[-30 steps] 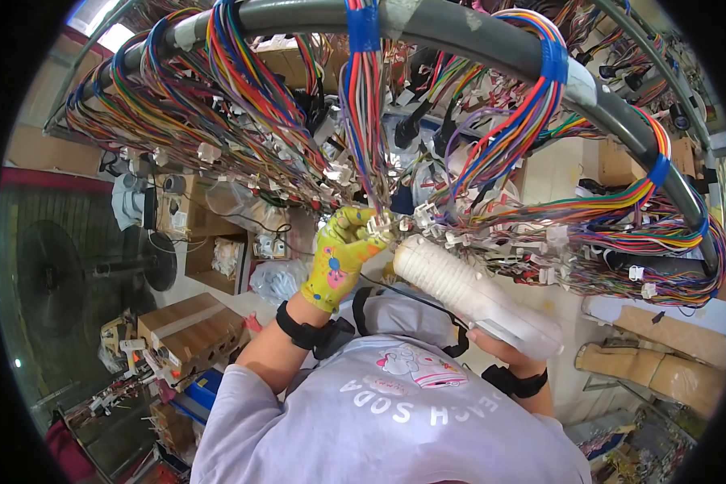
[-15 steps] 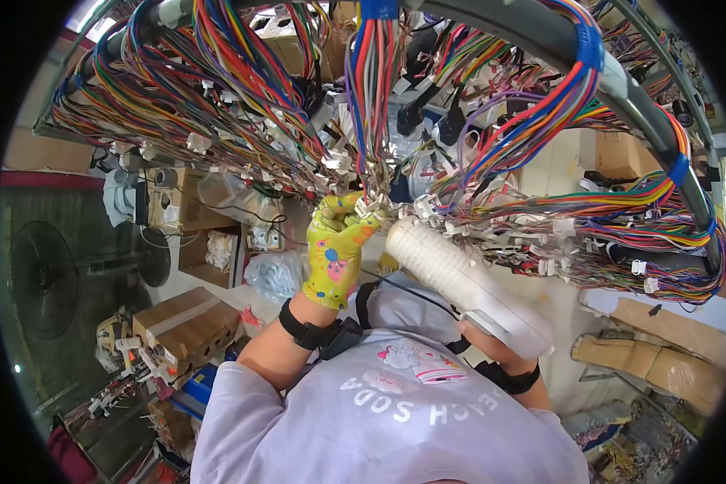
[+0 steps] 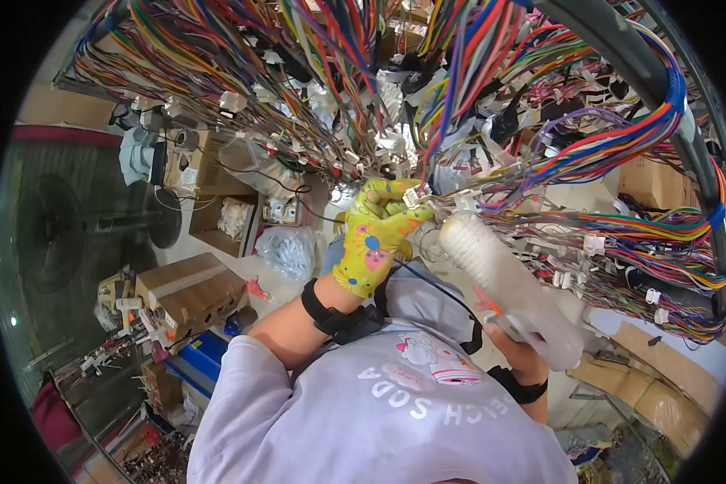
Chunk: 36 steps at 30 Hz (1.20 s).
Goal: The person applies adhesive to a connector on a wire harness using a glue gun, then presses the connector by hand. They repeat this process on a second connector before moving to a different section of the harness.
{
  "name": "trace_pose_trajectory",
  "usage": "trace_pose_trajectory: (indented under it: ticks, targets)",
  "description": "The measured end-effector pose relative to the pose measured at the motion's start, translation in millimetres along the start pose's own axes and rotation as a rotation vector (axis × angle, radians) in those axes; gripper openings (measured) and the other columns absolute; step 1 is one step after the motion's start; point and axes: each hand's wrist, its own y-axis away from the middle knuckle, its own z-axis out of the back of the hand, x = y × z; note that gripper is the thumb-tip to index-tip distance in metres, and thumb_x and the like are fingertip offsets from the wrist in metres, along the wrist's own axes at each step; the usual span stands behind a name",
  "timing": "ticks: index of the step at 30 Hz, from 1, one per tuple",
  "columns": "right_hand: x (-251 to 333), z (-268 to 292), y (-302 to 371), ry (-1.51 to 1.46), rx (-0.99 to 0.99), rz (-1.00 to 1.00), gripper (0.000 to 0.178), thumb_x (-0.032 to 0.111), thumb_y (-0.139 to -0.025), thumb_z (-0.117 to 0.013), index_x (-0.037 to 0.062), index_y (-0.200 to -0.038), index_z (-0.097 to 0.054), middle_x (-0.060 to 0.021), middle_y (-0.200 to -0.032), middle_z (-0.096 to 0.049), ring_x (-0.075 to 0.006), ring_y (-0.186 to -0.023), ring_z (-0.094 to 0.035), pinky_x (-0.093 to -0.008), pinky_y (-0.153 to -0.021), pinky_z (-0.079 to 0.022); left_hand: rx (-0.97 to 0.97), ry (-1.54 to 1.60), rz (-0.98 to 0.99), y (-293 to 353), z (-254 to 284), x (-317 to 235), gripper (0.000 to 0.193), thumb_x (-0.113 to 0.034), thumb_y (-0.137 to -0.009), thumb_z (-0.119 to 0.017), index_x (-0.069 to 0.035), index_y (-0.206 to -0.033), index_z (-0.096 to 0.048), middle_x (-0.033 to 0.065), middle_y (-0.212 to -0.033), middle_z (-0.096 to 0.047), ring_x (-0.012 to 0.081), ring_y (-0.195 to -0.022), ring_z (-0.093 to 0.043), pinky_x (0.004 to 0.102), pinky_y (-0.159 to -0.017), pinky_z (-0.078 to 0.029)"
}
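My left hand (image 3: 375,234), in a yellow patterned glove, is raised under the hanging wire bundles. Its fingers pinch a small white connector (image 3: 412,198) with coloured wires running up from it. My right hand (image 3: 492,305) grips a long white gun-shaped tool (image 3: 500,270) with a ribbed, wrapped-looking barrel. The tool hides most of that hand; only some fingers and the wrist show. Its blunt tip lies just to the right of the pinched connector, slightly apart from it. Beside the tip hangs another white connector (image 3: 465,200).
Multicoloured wire bundles (image 3: 613,153) hang from a curved dark metal rail (image 3: 621,56), several with white connectors at their ends. To the left are a fan (image 3: 48,230), a cardboard box (image 3: 189,294) and a clear plastic bag (image 3: 286,252). Flattened cardboard (image 3: 637,387) lies at right.
Both hands and the white tool have shifted right in the picture, while the rail and wire bundles also appear further right and higher. The left hand still pinches the connector.
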Motion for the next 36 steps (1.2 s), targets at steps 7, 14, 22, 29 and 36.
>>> trace_pose_trajectory:
  ticks: [7,14,22,29,36]
  targets:
    - [-14.3,-2.5,0.0,-0.097,0.082,-0.022,0.048,0.014,-0.069,-0.075,0.0059,-0.113,-0.058,-0.0109,-0.104,-0.062,-0.0272,-0.092,-0.06,-0.0335,-0.078,-0.048,0.011,-0.017,0.002,-0.5,2.0,-0.8,0.034,0.006,-0.075,-0.067,0.0,-0.105,-0.055,0.0104,-0.101,-0.063,0.0131,-0.087,-0.062,0.0239,-0.076,-0.049]
    - [-10.8,12.5,13.1,0.275,0.043,0.045,0.045,0.014,-0.073,-0.073,0.0073,-0.115,-0.058,-0.0097,-0.104,-0.063,-0.0255,-0.095,-0.06,-0.0334,-0.08,-0.046,-0.155,-0.319,-0.222,6.9,45.3,-0.5,0.037,0.003,-0.081,-0.057,-0.002,-0.117,-0.049,0.0087,-0.115,-0.055,0.0174,-0.105,-0.054,0.0297,-0.089,-0.044]
    - [4.9,33.0,11.9,-0.528,0.149,-0.016,0.055,-0.001,-0.071,-0.065,-0.0009,-0.123,-0.049,-0.0173,-0.113,-0.057,-0.0333,-0.111,-0.053,-0.0379,-0.079,-0.052,-0.842,0.059,0.392,-71.3,332.6,45.9,0.039,-0.031,-0.088,-0.056,-0.006,-0.118,-0.053,0.0104,-0.114,-0.057,0.0242,-0.098,-0.054,0.0357,-0.084,-0.043]
    - [23.6,35.0,17.2,-0.537,-0.057,-0.013,0.056,0.006,-0.069,-0.071,-0.0026,-0.12,-0.05,-0.0172,-0.109,-0.058,-0.0313,-0.107,-0.055,-0.0304,-0.062,-0.054,-0.651,0.034,0.377,-92.7,361.7,60.1,0.032,-0.036,-0.092,-0.046,-0.014,-0.114,-0.057,0.0018,-0.11,-0.061,0.0229,-0.096,-0.057,0.0377,-0.082,-0.046]
    - [19.9,77.2,31.8,-0.409,-0.171,-0.04,0.056,0.007,-0.07,-0.071,-0.0031,-0.12,-0.048,-0.0164,-0.108,-0.055,-0.0254,-0.099,-0.056,-0.0263,-0.054,-0.05,-0.283,-1.354,-0.081,-45.5,472.7,6.8,0.037,-0.035,-0.095,-0.04,-0.014,-0.124,-0.049,0.0006,-0.129,-0.053,0.0214,-0.113,-0.053,0.0372,-0.09,-0.043]
